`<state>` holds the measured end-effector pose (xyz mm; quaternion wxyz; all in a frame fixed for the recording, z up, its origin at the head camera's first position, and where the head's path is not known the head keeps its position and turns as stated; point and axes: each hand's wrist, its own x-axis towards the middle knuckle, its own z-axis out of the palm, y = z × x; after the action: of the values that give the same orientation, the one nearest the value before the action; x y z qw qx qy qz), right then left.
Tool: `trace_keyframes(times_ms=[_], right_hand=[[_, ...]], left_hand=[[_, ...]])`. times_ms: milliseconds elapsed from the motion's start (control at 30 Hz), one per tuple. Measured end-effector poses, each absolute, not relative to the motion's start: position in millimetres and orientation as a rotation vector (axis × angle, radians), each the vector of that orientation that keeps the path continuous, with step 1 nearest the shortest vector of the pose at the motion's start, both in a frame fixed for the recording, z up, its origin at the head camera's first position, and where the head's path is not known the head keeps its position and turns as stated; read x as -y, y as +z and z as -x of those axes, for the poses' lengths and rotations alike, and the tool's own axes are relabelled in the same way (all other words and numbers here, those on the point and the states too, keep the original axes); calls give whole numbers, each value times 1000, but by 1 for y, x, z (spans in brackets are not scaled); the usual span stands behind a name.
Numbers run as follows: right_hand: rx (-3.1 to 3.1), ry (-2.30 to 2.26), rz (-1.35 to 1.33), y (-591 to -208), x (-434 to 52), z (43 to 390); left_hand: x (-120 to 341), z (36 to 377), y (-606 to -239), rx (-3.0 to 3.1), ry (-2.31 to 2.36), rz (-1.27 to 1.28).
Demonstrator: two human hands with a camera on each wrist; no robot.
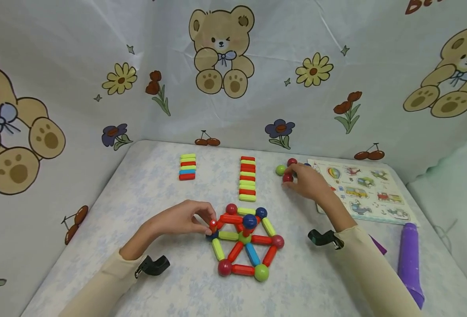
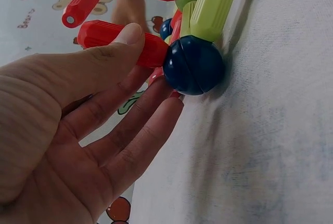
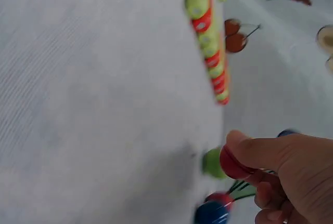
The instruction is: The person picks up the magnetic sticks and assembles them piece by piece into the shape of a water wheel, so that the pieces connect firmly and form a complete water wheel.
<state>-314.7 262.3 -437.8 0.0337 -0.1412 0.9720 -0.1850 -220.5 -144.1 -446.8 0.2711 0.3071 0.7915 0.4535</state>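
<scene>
Nearest us, the purple tube [image 1: 410,259] lay on the counter [image 1: 146,193]. Our left hand [image 1: 182,219] pinched a red rod [image 2: 122,39] on the rod-and-ball frame [image 1: 247,240]; our right hand [image 1: 310,181] pinched a glossy red ball [image 3: 232,164] at the loose balls beside the puzzle board [image 1: 369,189].

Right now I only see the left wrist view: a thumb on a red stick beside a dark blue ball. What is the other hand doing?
Observer: The right hand is off by a cluster of loose balls, pinching a dark red ball.
Operator: What do the stick and ball belong to?
Observer: A flat hexagon frame of sticks and balls on the table, with a raised part on top.
Operator: Any spare sticks?
Observer: Two rows behind the frame: a long row of red and green, and a short row to its left.
</scene>
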Motion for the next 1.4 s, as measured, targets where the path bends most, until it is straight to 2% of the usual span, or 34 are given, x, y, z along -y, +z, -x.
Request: trace_keyframes(times_ms=[167, 367, 567, 800, 1400], right_hand=[[-3019, -670, 590, -397, -224, 289], [-3034, -678, 966, -363, -172, 247], [-2922, -634, 1207, -353, -133, 215], [-2773, -612, 1390, -363, -106, 196], [-2717, -622, 1327, -380, -109, 193]], left_hand=[[143, 221, -448, -2138, 1218, -819], [142, 220, -448, -2141, 1212, -825], [143, 221, -447, -2141, 1207, -833], [146, 223, -448, -2183, 1187, -873], [145, 223, -447, -2137, 1217, -911]])
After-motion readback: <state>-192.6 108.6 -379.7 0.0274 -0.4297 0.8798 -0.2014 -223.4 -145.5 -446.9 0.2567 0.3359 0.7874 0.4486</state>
